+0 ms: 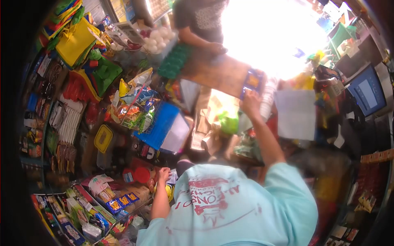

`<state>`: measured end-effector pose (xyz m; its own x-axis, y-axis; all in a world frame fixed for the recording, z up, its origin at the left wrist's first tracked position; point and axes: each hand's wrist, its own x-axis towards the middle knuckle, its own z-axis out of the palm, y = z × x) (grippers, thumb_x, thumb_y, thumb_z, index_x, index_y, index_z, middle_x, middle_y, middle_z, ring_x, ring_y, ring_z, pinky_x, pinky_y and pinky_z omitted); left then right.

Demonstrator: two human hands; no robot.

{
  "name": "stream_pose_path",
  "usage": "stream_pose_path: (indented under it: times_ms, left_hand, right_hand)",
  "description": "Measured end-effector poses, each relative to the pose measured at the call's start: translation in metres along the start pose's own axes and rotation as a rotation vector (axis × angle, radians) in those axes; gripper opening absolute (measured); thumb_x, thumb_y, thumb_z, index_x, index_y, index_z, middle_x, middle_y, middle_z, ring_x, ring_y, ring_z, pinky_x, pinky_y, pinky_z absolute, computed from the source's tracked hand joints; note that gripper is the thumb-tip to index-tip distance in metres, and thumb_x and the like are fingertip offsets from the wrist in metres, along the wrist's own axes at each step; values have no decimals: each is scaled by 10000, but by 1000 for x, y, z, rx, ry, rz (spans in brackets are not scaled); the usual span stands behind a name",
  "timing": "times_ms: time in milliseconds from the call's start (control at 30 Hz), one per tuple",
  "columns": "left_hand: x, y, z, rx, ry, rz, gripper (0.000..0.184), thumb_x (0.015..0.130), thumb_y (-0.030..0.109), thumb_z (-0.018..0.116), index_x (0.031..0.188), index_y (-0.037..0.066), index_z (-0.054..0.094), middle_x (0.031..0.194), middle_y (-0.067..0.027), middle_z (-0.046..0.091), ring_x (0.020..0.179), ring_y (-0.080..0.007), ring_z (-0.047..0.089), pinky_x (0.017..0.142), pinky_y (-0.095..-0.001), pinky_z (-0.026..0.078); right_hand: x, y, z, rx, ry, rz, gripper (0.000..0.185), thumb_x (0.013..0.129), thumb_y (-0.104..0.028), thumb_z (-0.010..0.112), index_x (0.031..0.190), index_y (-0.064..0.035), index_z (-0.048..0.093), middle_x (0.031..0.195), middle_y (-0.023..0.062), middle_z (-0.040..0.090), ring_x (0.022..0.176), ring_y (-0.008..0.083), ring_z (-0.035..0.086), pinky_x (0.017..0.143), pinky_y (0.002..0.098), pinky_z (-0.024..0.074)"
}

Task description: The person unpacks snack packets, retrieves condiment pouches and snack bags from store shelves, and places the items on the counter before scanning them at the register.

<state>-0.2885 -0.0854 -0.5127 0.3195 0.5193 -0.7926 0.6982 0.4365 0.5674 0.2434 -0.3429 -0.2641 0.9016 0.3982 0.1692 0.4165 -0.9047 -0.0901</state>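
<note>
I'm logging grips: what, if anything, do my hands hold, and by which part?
Right hand: blue packet strip, by its near end. Left hand: cannot be told.

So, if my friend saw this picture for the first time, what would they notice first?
Probably the blinding white glare at the top, right of centre. Then perhaps the big pale-turquoise cloth shirt with red lettering, at the bottom middle. Just below the glare, the person's bare right hand touches shiny blue printed packets by the brown wooden counter.
</note>
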Motion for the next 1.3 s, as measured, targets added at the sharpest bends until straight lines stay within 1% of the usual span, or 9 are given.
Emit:
stream_pose_path:
  times_ms: [233,400,633,867,967,1033,1100,1167,1300]
  left_hand:
    - [4,-132,-32,592,38,14,329,903,281,625,1112,56,742,1025,-130,737,837,-200,698,701,-362,551]
    - [5,-128,-36,515,14,6,310,918,283,626,1111,59,722,1009,-113,728,857,-208,692,706,-380,549]
    - [26,-51,-14,25,-39,-27,265,942,286,639,1120,92,670,992,-66,701,874,-216,679,701,-398,539]
    - [-20,15,-11,76,-34,-14,250,939,281,650,1129,119,660,999,-39,701,833,-188,671,638,-337,515]
    - [30,-49,-10,110,-14,27,251,930,285,652,1106,107,677,950,-37,712,768,-181,670,578,-337,511]
    - [37,-78,-15,348,39,144,261,909,292,676,1079,94,695,898,-47,720,723,-164,675,540,-336,511]
    - [22,-99,-24,450,33,93,263,907,293,678,1077,93,696,896,-47,721,723,-163,677,543,-336,513]
    - [6,-119,-33,512,9,31,265,905,293,681,1076,92,698,895,-48,721,724,-161,678,545,-337,515]
    - [-6,-133,-44,606,-29,-9,268,901,295,686,1073,90,700,892,-49,723,724,-158,681,549,-338,519]
  right_hand:
    - [1,9,33,-86,75,-15,607,780,-113,716,1353,-44,527,1304,186,550,1259,326,524,994,487,457]
    - [8,5,-10,-18,-142,-42,289,819,-114,677,1103,-65,644,1092,164,704,995,366,696,868,472,544]
    - [83,28,-100,-120,-536,-150,359,835,-285,696,1166,-146,707,1104,130,728,1021,304,703,868,415,565]
    - [162,56,-105,-56,-283,-14,300,878,-272,662,1090,-68,724,1037,190,734,967,321,719,837,423,560]
    - [157,80,-33,-204,57,-122,302,950,-284,542,995,-72,753,907,167,747,859,306,739,734,433,585]
    - [119,60,-4,29,153,-41,328,847,-206,682,1112,-19,630,1090,250,691,1036,391,684,821,489,562]
    - [81,52,35,-58,119,-81,796,824,-272,702,1470,44,361,1457,275,454,1381,408,430,1121,494,393]
    - [67,33,44,-18,162,13,899,825,-305,696,1538,32,264,1503,256,398,1470,387,290,1202,491,268]
    - [61,24,7,41,42,33,809,831,-289,675,1499,23,342,1500,252,396,1437,391,326,1189,517,258]
